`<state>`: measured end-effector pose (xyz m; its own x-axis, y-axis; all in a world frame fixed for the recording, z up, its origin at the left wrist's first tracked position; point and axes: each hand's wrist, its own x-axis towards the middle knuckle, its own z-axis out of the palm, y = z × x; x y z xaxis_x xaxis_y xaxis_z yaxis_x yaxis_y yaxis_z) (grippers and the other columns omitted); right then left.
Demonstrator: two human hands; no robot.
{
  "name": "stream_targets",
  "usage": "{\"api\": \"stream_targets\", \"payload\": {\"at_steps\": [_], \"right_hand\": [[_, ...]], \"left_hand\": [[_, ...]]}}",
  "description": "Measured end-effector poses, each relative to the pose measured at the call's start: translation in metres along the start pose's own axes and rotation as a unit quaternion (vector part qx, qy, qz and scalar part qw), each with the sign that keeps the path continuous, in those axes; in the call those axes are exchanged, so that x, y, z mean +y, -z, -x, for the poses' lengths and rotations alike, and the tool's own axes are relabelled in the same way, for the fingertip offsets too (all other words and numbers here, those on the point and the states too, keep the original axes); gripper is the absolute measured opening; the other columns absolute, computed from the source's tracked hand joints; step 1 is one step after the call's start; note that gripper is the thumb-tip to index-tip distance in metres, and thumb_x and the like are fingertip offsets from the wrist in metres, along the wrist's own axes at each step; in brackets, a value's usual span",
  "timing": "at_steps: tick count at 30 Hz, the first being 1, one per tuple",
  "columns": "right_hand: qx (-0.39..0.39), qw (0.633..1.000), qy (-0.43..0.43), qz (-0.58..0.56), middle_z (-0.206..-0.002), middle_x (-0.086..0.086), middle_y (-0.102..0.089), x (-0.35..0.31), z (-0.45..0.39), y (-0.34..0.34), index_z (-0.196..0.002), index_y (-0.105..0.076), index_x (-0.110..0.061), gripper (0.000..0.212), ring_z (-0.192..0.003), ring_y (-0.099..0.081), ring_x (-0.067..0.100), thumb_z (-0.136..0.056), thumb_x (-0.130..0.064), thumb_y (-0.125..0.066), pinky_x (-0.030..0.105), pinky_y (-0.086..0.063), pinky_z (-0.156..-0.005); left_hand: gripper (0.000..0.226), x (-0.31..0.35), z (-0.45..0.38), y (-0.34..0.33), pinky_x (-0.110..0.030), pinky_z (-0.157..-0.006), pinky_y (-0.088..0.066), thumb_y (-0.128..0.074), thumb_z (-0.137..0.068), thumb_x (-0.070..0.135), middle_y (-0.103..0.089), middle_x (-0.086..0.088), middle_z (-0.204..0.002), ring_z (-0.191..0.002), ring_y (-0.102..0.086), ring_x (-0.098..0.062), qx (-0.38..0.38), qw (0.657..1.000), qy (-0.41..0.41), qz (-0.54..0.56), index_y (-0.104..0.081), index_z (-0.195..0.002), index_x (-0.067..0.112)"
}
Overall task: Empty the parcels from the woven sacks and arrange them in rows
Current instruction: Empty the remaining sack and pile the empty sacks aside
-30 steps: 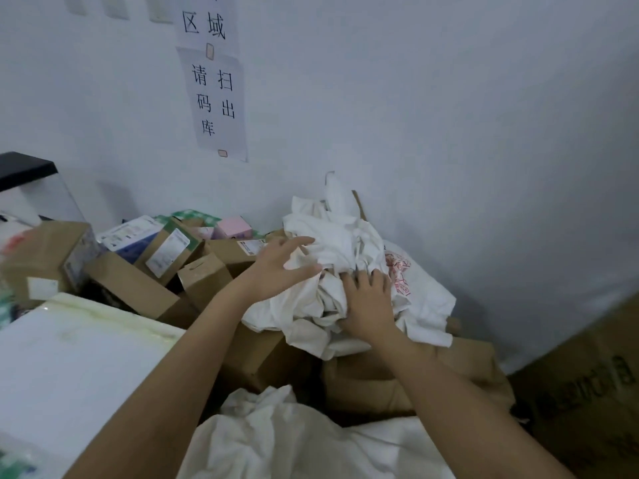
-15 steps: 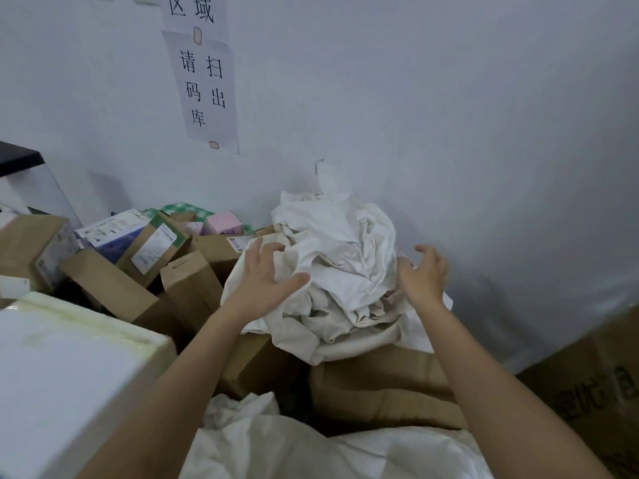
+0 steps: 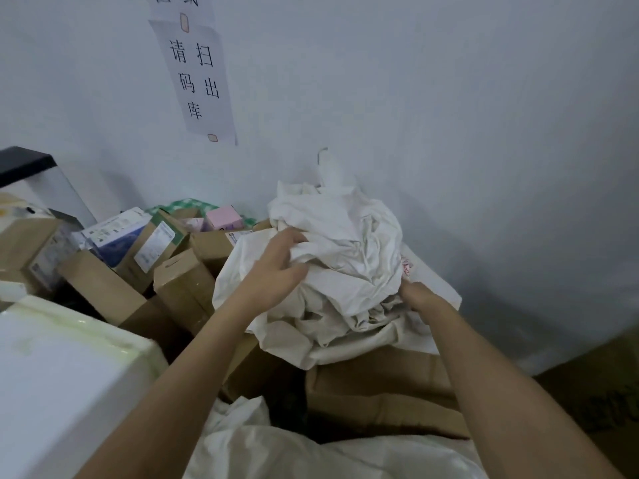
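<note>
Sack: crumpled white woven sack (image 3: 345, 264), bunched in a heap on brown cardboard cartons (image 3: 380, 392) against the pale wall (image 3: 449, 115), under a printed paper notice (image 3: 197, 74).
Left hand: my left hand (image 3: 276, 271) lies on the sack's left flank, fingers curled into a fold, clamped on the fabric.
Right hand: my right hand (image 3: 420, 295) is tucked in at the sack's lower right edge; fingers are buried in cloth, so I cannot tell whether they are closed or spread.
Parcels: brown cardboard boxes (image 3: 183, 285) with white labels, a blue-and-white carton (image 3: 114, 236) and a small pink box (image 3: 224, 217) lie tumbled to the left, not yet in rows.
Foreground: second white sack (image 3: 276, 451) sits below my arms; white foam box (image 3: 62, 375) at lower left.
Step in hand: by my judgement, gathering the slack sack to shake out or set it aside.
How to do it well: find the open mouth first, grip the closed end with both hands, lift high enough that anything inside slides out clear of the piled boxes; feel for weight before tossing it away.
Orientation: sack is wadded into a rough ball; no clear long axis shows, and its mouth is hidden, so which way it points cannot be read. A loose tail sticks up toward the wall.
</note>
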<state>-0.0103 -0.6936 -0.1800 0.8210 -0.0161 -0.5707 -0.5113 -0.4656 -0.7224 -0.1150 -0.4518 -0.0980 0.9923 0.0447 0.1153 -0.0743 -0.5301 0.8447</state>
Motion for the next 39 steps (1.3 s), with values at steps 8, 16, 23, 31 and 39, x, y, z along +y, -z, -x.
{"api": "stream_targets", "payload": {"at_steps": [8,16,23,31,39], "right_hand": [[0.144,0.964,0.224,0.004,-0.074,0.002,-0.062,-0.015,0.02,-0.002,-0.073,-0.055,-0.017,0.017,-0.071,-0.056,0.017,-0.086,-0.007,-0.051,0.026,-0.039,-0.057],[0.263,0.824,0.498,0.065,-0.094,0.01,-0.061,-0.078,0.083,0.003,-0.092,-0.068,-0.006,0.02,-0.09,-0.05,0.02,-0.085,0.005,-0.053,0.027,-0.035,-0.073],[0.354,0.692,0.591,0.216,-0.104,0.013,-0.063,-0.121,0.141,-0.006,-0.098,-0.068,-0.002,0.025,-0.105,-0.052,0.035,-0.077,0.006,-0.058,0.029,-0.034,-0.058],[0.315,0.635,0.665,0.236,-0.09,0.014,-0.064,-0.144,0.183,-0.035,-0.083,-0.069,0.0,0.021,-0.087,-0.059,0.038,-0.07,0.004,-0.053,0.036,-0.05,-0.054],[0.275,0.617,0.688,0.265,-0.079,0.017,-0.062,-0.154,0.181,-0.038,-0.069,-0.065,0.003,0.025,-0.074,-0.06,0.035,-0.073,-0.003,-0.041,0.037,-0.052,-0.055]], "left_hand": [[0.023,0.0,0.002,0.006,-0.01,-0.082,-0.033,-0.044,-0.092,0.015,-0.05,0.012,-0.112,-0.104,-0.046,-0.002,0.065,0.997,0.014,0.04,-0.047,-0.114,0.022],[0.027,0.04,0.008,0.038,-0.013,-0.081,-0.034,-0.035,-0.096,0.003,-0.044,0.011,-0.106,-0.1,-0.044,-0.006,0.126,0.991,-0.022,0.047,-0.034,-0.116,0.022],[0.083,0.077,0.027,0.066,-0.032,-0.091,-0.049,-0.072,-0.06,0.05,-0.053,0.008,-0.121,-0.111,-0.057,-0.012,0.023,0.969,0.025,0.243,-0.031,-0.13,0.032],[0.12,0.094,0.011,0.064,-0.036,-0.107,-0.042,-0.071,-0.053,0.08,-0.048,0.009,-0.143,-0.125,-0.052,-0.01,-0.011,0.963,0.025,0.269,-0.024,-0.15,0.026],[0.066,0.127,0.006,0.054,-0.022,-0.091,-0.049,-0.074,-0.079,0.043,-0.063,-0.004,-0.118,-0.116,-0.058,-0.018,0.14,0.929,0.096,0.33,-0.051,-0.131,0.01]]}}
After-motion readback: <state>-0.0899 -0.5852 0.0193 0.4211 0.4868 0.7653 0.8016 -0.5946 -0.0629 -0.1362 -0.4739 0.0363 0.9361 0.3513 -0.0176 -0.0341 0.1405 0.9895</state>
